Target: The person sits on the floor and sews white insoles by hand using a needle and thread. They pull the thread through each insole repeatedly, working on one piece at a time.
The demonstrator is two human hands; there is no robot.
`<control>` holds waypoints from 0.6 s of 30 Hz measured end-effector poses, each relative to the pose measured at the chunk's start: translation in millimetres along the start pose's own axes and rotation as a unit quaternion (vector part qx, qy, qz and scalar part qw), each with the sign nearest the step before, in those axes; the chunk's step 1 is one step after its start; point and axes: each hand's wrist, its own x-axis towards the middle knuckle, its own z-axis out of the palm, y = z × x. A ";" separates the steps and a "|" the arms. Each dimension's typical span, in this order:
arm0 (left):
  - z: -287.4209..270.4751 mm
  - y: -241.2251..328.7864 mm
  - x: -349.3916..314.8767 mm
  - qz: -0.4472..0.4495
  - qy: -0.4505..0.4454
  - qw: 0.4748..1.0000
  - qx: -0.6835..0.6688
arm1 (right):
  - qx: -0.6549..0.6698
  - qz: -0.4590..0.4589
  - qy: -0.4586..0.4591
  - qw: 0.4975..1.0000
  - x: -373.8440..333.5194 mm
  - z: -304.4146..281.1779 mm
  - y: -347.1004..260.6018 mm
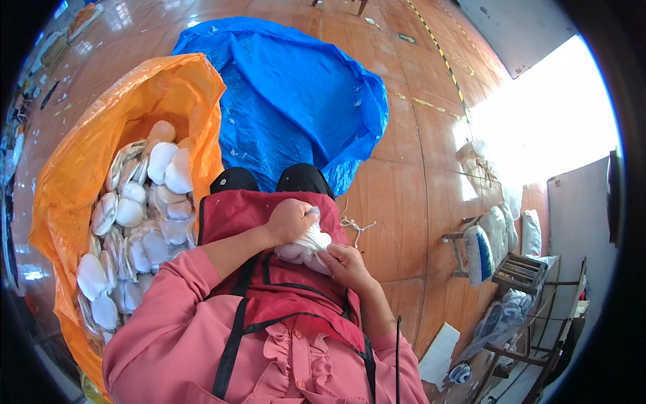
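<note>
Above my lap, my left hand (293, 219) is closed in a fist round the gathered upper part of a soft white bundle (306, 250). Rounded white pads seem to make up the bundle, though my fingers cover part of it. On its right side my right hand (348, 267) pinches the edge between thumb and fingers. A red apron (232, 209) with black straps lies under both hands. To my left, a wide-mouthed orange plastic sack (50, 195) holds many white oval pads (131, 212), several grouped in see-through wrapping.
Ahead of my knees a large blue plastic sheet or sack (289, 87) spreads over the brown tiled floor (397, 222). White string (356, 227) lies right of my lap. Further right stand a wooden stool (518, 273), cushions (494, 236) and a metal frame (538, 357); a white board (439, 353) lies nearby.
</note>
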 end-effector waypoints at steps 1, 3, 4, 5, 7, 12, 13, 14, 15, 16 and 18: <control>-0.2 -1.6 -0.1 -0.024 -0.019 1.000 0.007 | -0.005 -0.002 -0.002 1.000 -1.7 0.3 4.0; -0.8 -4.4 -0.5 -0.070 -0.056 0.996 0.022 | 0.002 0.007 -0.005 1.000 -8.9 -0.4 4.2; 0.5 -6.8 -2.3 -0.093 -0.062 0.994 0.000 | 0.015 0.016 -0.009 1.000 -13.4 -0.3 0.7; 2.9 -9.2 -5.4 -0.116 -0.068 0.991 -0.022 | 0.028 0.025 -0.012 0.999 -16.9 0.4 -1.0; 5.7 -10.3 -8.4 -0.154 -0.062 0.982 -0.095 | 0.036 0.025 0.009 0.999 -23.0 3.3 2.8; 2.3 10.0 -5.3 -0.263 -0.037 0.891 -0.367 | 0.061 0.078 0.071 0.993 -17.7 -5.0 10.5; -1.6 17.2 -2.8 -0.244 -0.020 0.909 -0.338 | 0.100 0.072 0.134 0.983 -14.6 -5.1 11.1; -5.7 24.0 -0.8 -0.225 -0.004 0.924 -0.308 | 0.139 0.065 0.196 0.968 -10.8 -2.2 14.7; -7.2 27.9 1.1 -0.205 0.012 0.938 -0.278 | 0.177 0.058 0.257 0.948 -8.1 -0.5 20.3; -6.7 30.1 2.0 -0.186 0.049 0.949 -0.250 | 0.146 0.033 0.272 0.951 -5.4 -4.2 16.1; -8.0 37.3 4.5 -0.185 0.058 0.955 -0.224 | 0.267 -0.013 0.232 0.935 -3.8 1.0 -1.4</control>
